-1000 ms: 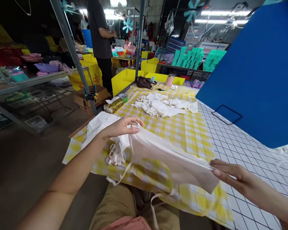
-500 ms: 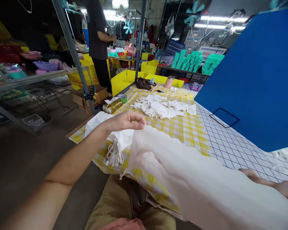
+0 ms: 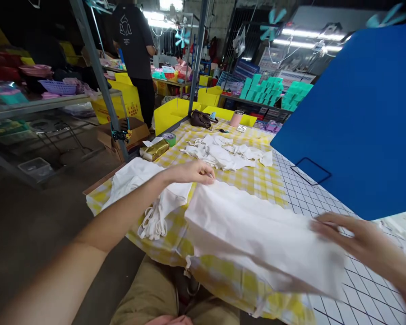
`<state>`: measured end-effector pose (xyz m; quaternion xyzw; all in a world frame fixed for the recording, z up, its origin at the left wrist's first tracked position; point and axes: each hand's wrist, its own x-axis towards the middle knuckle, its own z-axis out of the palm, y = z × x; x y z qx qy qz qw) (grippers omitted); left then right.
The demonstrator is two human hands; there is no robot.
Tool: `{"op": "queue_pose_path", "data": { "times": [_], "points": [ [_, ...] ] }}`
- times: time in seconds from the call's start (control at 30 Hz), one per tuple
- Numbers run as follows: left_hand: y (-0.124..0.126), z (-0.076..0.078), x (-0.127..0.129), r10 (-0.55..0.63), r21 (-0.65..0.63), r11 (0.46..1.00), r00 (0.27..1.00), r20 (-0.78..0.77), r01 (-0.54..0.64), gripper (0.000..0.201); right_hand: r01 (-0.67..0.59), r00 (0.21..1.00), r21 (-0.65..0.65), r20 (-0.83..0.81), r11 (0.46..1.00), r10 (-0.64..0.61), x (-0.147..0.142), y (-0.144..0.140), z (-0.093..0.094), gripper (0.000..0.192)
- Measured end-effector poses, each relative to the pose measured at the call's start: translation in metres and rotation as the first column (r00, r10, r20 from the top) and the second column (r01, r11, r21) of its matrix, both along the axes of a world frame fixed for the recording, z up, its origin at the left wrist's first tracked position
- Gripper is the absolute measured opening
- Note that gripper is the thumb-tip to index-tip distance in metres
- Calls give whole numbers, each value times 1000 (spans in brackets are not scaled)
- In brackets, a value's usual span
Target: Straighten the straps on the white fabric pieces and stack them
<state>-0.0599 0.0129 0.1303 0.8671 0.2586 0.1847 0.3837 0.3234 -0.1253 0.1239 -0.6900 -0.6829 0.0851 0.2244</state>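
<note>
A white cloth piece (image 3: 250, 225) stretches between my two hands over the front of the table. My left hand (image 3: 194, 173) pinches its upper left corner between thumb and fingers. At its right end, my right hand (image 3: 345, 230) grips the upper edge; this hand and the cloth end are blurred. Left of the held piece lies a stack of white fabric (image 3: 131, 178), with a bundle of white straps (image 3: 154, 223) hanging near the table edge. Farther back, a loose heap of white cloth pieces (image 3: 223, 151) rests on the yellow checked tablecloth (image 3: 267, 180).
A large blue board (image 3: 352, 122) slants over the grid-patterned surface (image 3: 301, 189) at right. A gold packet (image 3: 154, 149), green tape roll (image 3: 169, 138), dark bag (image 3: 201, 118) and pink jar (image 3: 236, 118) sit along the table. A metal post (image 3: 98, 72) rises at left; a person (image 3: 135, 49) stands beyond.
My right hand has come in from the right edge, raising and drawing the cloth's right end inward. The cloth now lies shorter and higher. My left hand shifted slightly right, still pinching the corner.
</note>
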Motion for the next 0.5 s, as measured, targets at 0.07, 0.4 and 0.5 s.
{"op": "queue_pose_path", "data": {
  "times": [0.07, 0.4, 0.5],
  "points": [
    [16, -40, 26, 123, 62, 992, 973, -197, -113, 15, -34, 999, -203, 29, 979, 41, -8, 34, -30, 33],
    [26, -132, 60, 485, 161, 870, 749, -451, -466, 27, 435, 900, -264, 131, 861, -415, -2, 54, -132, 31],
    [34, -129, 62, 478, 111, 863, 722, -500, -493, 19, 429, 901, -323, 85, 844, -426, -1, 53, -136, 25]
  ]
}}
